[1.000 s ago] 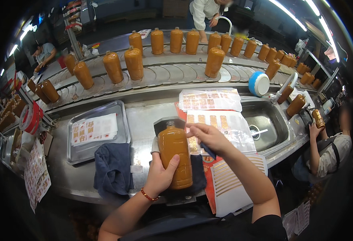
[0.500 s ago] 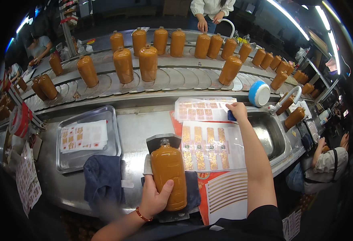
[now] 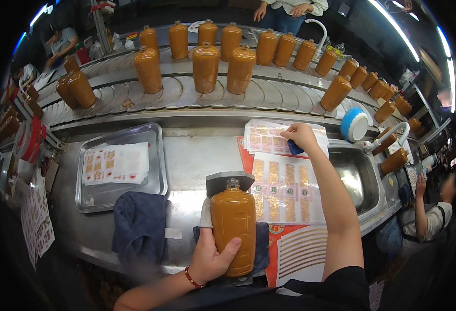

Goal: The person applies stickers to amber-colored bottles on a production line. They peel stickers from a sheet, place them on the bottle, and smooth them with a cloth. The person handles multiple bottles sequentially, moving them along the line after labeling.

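My left hand is wrapped round the lower left side of a glossy caramel-brown bottle, its thumb across the front. The bottle leans against a grey metal holder, its clear neck at the holder's plate. My right hand reaches to the far sheets and pinches a small dark-blue flat piece, which looks like a scraper. Under those fingers lies a stack of decal sheets with gold and red prints. Nearer lies a decal sheet with long gold strips; below it, a sheet of curved gold bands.
At left are a metal tray holding decal sheets and a dark-blue cloth. A sink with a faucet and a blue-white round container are at right. Behind, several brown bottles stand on a slatted conveyor. Co-workers stand around.
The view has shifted, and bottles on the conveyor have moved right. My right hand has shifted left over the far sheets with the blue piece. My left hand keeps its hold on the bottle.
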`<state>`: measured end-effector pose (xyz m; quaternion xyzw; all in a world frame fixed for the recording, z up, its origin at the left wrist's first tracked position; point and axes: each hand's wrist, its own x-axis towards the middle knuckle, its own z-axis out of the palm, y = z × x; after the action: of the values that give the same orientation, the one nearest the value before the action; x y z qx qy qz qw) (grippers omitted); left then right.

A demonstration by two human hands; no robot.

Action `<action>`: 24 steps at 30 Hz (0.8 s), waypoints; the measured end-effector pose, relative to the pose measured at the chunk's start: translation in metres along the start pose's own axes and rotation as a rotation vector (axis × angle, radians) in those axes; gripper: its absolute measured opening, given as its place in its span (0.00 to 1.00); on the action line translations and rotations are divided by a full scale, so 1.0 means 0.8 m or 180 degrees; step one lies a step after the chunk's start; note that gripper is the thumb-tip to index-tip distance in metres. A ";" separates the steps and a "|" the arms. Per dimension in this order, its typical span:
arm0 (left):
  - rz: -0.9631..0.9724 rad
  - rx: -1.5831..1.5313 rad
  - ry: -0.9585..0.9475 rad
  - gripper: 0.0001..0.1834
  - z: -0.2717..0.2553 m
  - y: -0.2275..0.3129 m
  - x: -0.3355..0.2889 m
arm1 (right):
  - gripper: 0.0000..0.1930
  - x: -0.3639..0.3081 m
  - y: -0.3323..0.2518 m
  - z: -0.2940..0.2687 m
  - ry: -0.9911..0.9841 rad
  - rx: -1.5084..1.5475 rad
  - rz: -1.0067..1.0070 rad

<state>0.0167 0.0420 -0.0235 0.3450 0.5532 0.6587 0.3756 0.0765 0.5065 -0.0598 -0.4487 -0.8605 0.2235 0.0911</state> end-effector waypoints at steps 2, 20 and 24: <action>-0.0043 0.0053 -0.0091 0.49 0.000 -0.007 0.001 | 0.22 0.006 0.012 0.001 0.0029 -0.0014 -0.0059; 0.0368 0.3859 0.1225 0.19 -0.451 0.043 0.119 | 0.10 -0.177 0.012 -0.075 -0.0487 0.1825 0.0135; -0.0241 0.4136 0.0785 0.24 -0.490 0.031 0.155 | 0.10 -0.208 0.025 -0.082 -0.0486 0.1891 0.0241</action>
<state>-0.3869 -0.0359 -0.0532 0.4038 0.8886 0.2120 0.0480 0.2112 0.4010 -0.0040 -0.4161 -0.7445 0.5016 0.1451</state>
